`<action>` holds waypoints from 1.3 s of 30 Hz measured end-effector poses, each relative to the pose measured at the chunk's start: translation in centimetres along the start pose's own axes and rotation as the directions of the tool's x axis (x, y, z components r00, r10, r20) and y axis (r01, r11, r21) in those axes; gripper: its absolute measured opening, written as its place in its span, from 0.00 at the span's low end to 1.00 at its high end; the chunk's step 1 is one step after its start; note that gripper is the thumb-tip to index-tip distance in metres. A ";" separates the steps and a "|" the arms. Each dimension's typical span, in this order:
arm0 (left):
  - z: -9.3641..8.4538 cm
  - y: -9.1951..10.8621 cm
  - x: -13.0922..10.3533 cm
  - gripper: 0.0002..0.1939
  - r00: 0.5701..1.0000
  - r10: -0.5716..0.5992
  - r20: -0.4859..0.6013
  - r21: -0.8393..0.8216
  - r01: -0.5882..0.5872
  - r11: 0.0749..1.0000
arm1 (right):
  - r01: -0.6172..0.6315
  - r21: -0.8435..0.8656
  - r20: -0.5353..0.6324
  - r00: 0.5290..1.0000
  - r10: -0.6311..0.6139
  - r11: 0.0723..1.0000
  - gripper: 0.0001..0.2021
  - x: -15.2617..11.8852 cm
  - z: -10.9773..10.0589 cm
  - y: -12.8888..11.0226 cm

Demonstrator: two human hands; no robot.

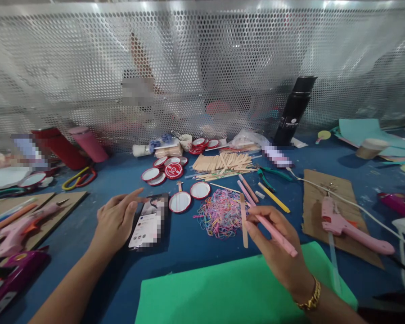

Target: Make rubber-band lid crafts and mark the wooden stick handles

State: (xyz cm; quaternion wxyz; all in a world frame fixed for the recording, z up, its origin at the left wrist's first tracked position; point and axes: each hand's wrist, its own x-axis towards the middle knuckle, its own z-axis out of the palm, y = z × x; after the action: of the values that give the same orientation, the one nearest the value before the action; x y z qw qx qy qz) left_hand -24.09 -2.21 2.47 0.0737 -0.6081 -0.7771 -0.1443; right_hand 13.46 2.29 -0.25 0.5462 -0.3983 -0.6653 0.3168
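My left hand [116,220] hovers at the left edge of a smartphone [146,225], index finger stretched out over its lit screen and nothing in its grip. Between the fingers of my right hand [276,243] lies a pink marker [273,231], slanting down to the right. A wooden craft stick [244,220] stands by my right thumb and fingertips; whether they pinch it or only touch it I cannot tell. Just left of that stick is a tangled heap of colourful rubber bands [221,213]. Two round lids [180,202] lie between phone and heap, one with a stick at its rim.
Green foam sheet [202,292] lies in front of me. On the right, a pink glue gun [351,229] rests on cardboard [310,189], its white cable crossing the table. Farther back are craft sticks [222,163], red-rimmed lids [173,170], pliers [273,173] and a black bottle [294,110].
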 end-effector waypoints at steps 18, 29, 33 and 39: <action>-0.5 -0.5 -0.6 0.26 0.944 0.141 -0.297 -0.118 -0.183 0.976 | -0.009 0.024 0.012 1.000 0.009 1.000 0.06 0.0 0.0 0.2; -1.6 0.1 -3.7 0.23 0.910 0.310 -0.275 -0.050 -0.335 0.941 | -0.014 0.018 0.015 1.000 0.013 1.000 0.06 -0.1 0.0 0.1; -1.4 -0.4 -4.8 0.22 0.907 0.353 -0.229 0.010 -0.361 0.933 | -0.027 0.004 0.017 1.000 0.026 1.000 0.06 -0.2 0.1 0.2; -1.1 -0.5 -5.2 0.24 0.951 0.214 -0.225 -0.010 -0.222 0.975 | -0.027 0.031 0.003 1.000 0.027 0.999 0.05 -0.1 0.0 0.0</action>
State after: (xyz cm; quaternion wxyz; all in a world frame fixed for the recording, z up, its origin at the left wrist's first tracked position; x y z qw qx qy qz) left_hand -23.38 -7.48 1.92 0.1650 -0.6714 -0.6895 -0.2159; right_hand 13.44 2.23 -0.31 0.5472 -0.3982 -0.6556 0.3350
